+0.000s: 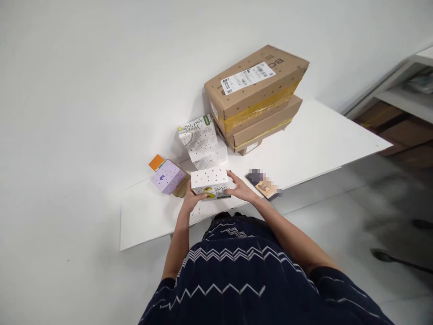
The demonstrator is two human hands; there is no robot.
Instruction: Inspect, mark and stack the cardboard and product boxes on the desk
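Note:
Between my two hands is a white dotted box with avocado pictures and dark lettering on its front. My left hand grips its left side, thumb across the front. On the right side, my right hand holds it with the thumb at the front and fingers toward the back edge. The undersides of the fingers are hidden. Just behind stands a similar white box marked "Sü, per Meal", resting on another white dotted box. A lilac dotted box lies to the left of my left hand.
A large taped carton sits on flatter cartons at the back. An orange box is beside the lilac one. A partly blurred flat item lies near the front edge of the white table. Shelving stands at right.

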